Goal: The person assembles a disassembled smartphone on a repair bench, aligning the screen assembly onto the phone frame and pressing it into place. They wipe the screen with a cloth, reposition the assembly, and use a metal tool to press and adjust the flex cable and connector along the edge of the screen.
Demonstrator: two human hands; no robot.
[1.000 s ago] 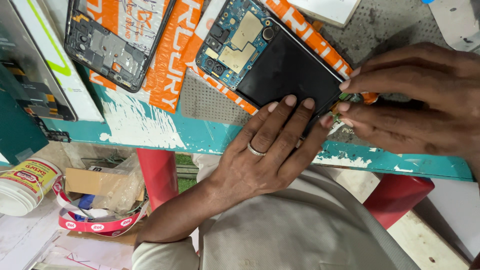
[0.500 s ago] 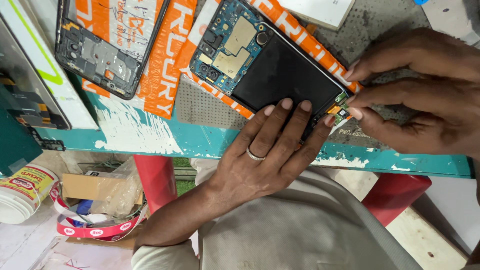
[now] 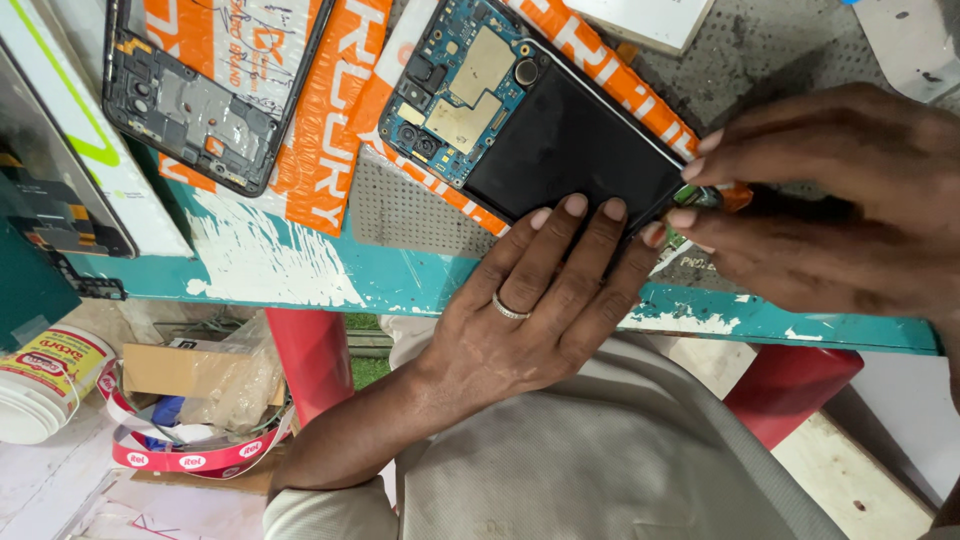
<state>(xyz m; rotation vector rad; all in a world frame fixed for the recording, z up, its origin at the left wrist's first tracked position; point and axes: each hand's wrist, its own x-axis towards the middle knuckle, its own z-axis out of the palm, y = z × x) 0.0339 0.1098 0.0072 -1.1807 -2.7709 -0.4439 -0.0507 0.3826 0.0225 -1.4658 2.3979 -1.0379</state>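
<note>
While the left hand (image 3: 520, 320) pressed spread fingers on the opened phone (image 3: 540, 130), the right hand (image 3: 840, 200) pinched a tool (image 3: 722, 196) at its lower corner, probably needing steady pressure

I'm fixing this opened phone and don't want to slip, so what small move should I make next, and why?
Probably keep the left hand pressing the opened phone flat while the right hand works the small orange-handled tool at the phone's lower corner. The phone lies near the table edge, and the tool tip already meets that corner.
</note>
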